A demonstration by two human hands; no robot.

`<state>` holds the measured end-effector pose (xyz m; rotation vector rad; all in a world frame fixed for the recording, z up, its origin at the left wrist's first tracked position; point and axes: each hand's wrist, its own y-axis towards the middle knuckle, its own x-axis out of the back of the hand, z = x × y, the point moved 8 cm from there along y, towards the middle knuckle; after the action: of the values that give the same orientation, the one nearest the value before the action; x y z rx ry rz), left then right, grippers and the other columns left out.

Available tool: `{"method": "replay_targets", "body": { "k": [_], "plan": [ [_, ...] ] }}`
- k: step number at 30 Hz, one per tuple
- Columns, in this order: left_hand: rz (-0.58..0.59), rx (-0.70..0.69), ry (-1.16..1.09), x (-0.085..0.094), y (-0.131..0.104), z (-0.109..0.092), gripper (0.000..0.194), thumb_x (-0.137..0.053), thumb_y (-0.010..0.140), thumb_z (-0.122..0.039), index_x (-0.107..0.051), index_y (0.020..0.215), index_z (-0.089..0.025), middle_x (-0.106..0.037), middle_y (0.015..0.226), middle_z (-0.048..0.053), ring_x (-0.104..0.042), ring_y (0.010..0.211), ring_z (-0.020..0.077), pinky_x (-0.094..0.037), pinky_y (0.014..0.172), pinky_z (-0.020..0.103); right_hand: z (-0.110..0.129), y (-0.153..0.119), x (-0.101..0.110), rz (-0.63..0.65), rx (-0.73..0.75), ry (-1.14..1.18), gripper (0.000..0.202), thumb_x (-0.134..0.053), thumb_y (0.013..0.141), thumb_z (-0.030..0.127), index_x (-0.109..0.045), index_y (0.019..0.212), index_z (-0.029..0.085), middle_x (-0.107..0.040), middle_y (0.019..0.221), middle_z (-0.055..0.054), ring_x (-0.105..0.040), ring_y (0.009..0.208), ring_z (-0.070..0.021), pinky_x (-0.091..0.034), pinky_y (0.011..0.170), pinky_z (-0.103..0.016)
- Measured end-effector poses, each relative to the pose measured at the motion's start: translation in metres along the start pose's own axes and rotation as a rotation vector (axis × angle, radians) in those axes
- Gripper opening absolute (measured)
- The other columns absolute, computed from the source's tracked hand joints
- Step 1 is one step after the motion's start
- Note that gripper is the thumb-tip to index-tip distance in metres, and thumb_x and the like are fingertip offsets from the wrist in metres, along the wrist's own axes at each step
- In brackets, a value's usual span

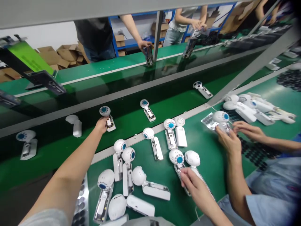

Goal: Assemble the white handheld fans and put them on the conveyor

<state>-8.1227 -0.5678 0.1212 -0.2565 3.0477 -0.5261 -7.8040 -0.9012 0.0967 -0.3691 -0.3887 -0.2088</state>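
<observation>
My left hand [101, 125] reaches over the green conveyor belt and is closed on the handle of a white handheld fan [110, 123]. That fan has a round head with a blue centre, and its handle is open with the inside parts showing. On the near table, my right hand [194, 183] is closed with thumb and fingers on the open handle of another handheld fan [176, 157]. Right beside it lies a white fan [192, 158], its handle partly hidden by my hand. More fans [128, 179] lie around the table between my arms.
Several fans, such as one with an open handle [148, 110], lie along the belt [127, 119]. At right a co-worker's hands [229, 139] hold a fan beside a sheet of stickers [208, 121]. A metal post [249, 67] slants across. People work across the line.
</observation>
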Motion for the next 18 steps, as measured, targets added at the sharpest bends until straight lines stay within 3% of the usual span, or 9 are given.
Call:
{"method": "replay_targets", "body": {
  "k": [3, 6, 9, 13, 18],
  "plan": [
    [0.128, 0.078, -0.042, -0.021, -0.048, 0.009, 0.021, -0.051, 0.082, -0.03, -0.057, 0.086, -0.01, -0.053, 0.061, 0.0, -0.051, 0.049, 0.0095, -0.045, 0.049, 0.023, 0.051, -0.005, -0.01, 0.108, 0.096, 0.069, 0.025, -0.035, 0.089, 0.04, -0.045, 0.078, 0.02, -0.05, 0.06, 0.003, -0.047, 0.056, -0.0134, -0.035, 0.054, -0.025],
    [0.336, 0.078, -0.107, -0.051, -0.123, 0.013, 0.034, -0.062, 0.072, -0.043, -0.059, 0.086, -0.012, -0.059, 0.064, 0.003, -0.054, 0.05, 0.0115, -0.043, 0.045, 0.021, 0.1, -0.012, -0.02, 0.163, 0.205, 0.103, 0.018, -0.036, 0.09, 0.035, -0.046, 0.084, 0.02, -0.054, 0.062, 0.003, -0.049, 0.057, -0.0127, -0.038, 0.057, -0.025],
    [0.483, 0.067, -0.162, -0.076, -0.196, 0.015, 0.037, -0.067, 0.066, -0.044, -0.057, 0.086, -0.014, -0.06, 0.063, 0.001, -0.054, 0.049, 0.011, -0.043, 0.045, 0.02, 0.134, -0.022, -0.03, 0.183, 0.315, 0.112, 0.013, -0.04, 0.09, 0.03, -0.046, 0.082, 0.021, -0.056, 0.061, 0.004, -0.048, 0.054, -0.0108, -0.037, 0.055, -0.023],
    [0.577, 0.114, -0.181, -0.091, -0.254, 0.019, 0.039, -0.067, 0.067, -0.042, -0.057, 0.092, -0.015, -0.062, 0.067, 0.003, -0.059, 0.058, 0.0154, -0.044, 0.047, 0.022, 0.151, -0.035, -0.039, 0.185, 0.403, 0.147, 0.008, -0.043, 0.088, 0.025, -0.046, 0.082, 0.021, -0.056, 0.06, 0.005, -0.047, 0.052, -0.0089, -0.036, 0.054, -0.022],
    [0.672, 0.061, -0.149, -0.091, -0.285, 0.016, 0.044, -0.064, 0.071, -0.04, -0.053, 0.108, -0.018, -0.064, 0.083, 0.004, -0.061, 0.071, 0.018, -0.047, 0.056, 0.024, 0.15, -0.054, -0.034, 0.15, 0.429, 0.149, 0.007, -0.043, 0.088, 0.024, -0.046, 0.082, 0.021, -0.054, 0.059, 0.006, -0.046, 0.053, -0.0089, -0.035, 0.053, -0.021]
  ]
}}
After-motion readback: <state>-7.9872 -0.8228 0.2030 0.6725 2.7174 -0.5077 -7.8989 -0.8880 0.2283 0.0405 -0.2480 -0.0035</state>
